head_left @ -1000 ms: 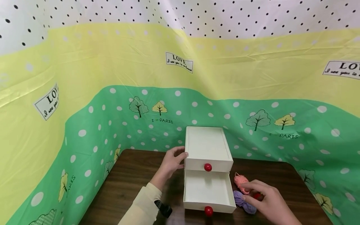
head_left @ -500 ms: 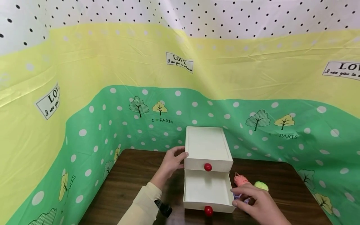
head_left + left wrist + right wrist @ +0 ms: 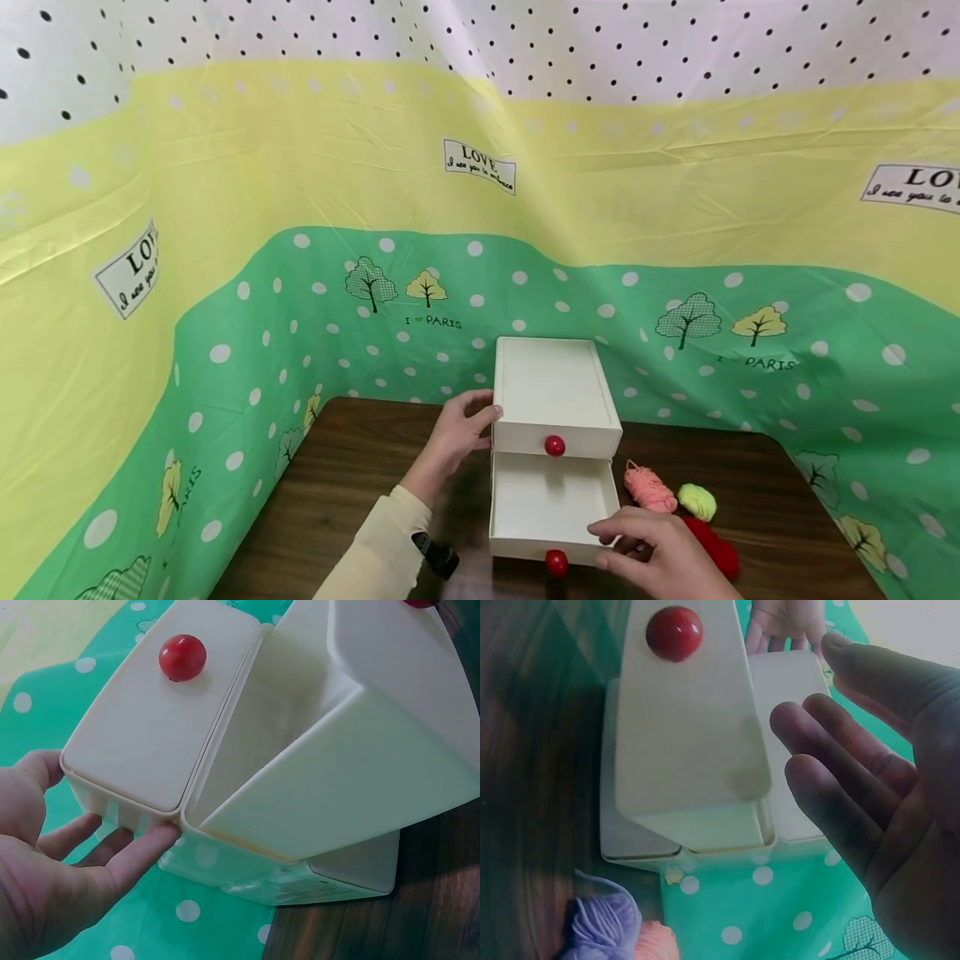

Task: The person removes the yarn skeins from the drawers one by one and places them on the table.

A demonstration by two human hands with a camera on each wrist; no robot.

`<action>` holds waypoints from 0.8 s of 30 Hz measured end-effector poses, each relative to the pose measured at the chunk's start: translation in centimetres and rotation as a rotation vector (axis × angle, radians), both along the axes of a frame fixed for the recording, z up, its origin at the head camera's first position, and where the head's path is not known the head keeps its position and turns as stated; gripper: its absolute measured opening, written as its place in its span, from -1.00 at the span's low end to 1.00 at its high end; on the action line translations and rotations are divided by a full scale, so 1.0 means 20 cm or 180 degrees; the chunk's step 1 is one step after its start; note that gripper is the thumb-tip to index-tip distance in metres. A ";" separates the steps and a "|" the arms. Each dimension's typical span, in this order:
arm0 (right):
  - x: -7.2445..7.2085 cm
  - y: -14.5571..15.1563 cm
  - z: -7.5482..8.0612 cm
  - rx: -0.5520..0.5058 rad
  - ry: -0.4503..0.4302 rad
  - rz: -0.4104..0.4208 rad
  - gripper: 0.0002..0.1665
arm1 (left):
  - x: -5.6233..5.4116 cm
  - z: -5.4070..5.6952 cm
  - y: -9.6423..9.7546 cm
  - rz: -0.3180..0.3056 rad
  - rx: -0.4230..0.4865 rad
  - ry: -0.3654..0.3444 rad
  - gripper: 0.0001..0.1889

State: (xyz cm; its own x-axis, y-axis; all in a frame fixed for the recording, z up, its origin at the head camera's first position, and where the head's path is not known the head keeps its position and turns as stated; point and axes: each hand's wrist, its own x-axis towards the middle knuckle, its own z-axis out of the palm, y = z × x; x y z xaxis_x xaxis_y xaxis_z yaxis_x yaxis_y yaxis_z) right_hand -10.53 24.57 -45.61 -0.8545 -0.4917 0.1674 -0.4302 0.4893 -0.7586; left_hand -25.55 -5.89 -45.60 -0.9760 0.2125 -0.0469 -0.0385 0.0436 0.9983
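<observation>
By the pulled-out drawer (image 3: 525,549), my right hand (image 3: 660,543) is empty, fingers loosely spread. My left hand (image 3: 457,429) touches the white box (image 3: 553,383); if it slips, a push could slide the box. From above, I can't see the purple yarn (image 3: 604,928), or tell whether my right fingertips touch the drawer.

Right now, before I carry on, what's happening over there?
A person rests the left hand against the left side of a white drawer cabinet. The middle drawer is pulled out; the right hand is near its right front corner, the fingers holding nothing. Coral yarn, yellow yarn, red yarn and purple yarn lie on the table to the cabinet's right.
</observation>
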 end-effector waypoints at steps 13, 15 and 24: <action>0.01 -0.05 -0.09 -0.0114 -0.0291 0.0288 -0.66 | 0.01 0.02 0.00 -0.0001 0.0017 -0.0024 -0.45; 0.00 -0.06 -0.10 -0.0142 -0.0355 0.0355 -0.66 | 0.01 0.01 0.00 -0.0001 0.0014 -0.0036 -0.45; 0.00 -0.11 -0.17 -0.0313 -0.0463 0.0682 -0.62 | 0.01 0.02 0.00 0.0007 0.0016 -0.0044 -0.45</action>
State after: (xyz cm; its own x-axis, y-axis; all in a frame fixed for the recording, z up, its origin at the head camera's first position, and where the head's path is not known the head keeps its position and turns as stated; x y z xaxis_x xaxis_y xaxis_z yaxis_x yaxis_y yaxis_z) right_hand -10.51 22.45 -49.03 -0.7514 -0.6512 0.1065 -0.3990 0.3199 -0.8593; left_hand -25.40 -5.88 -45.26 -0.9758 0.2106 -0.0594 -0.0525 0.0384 0.9979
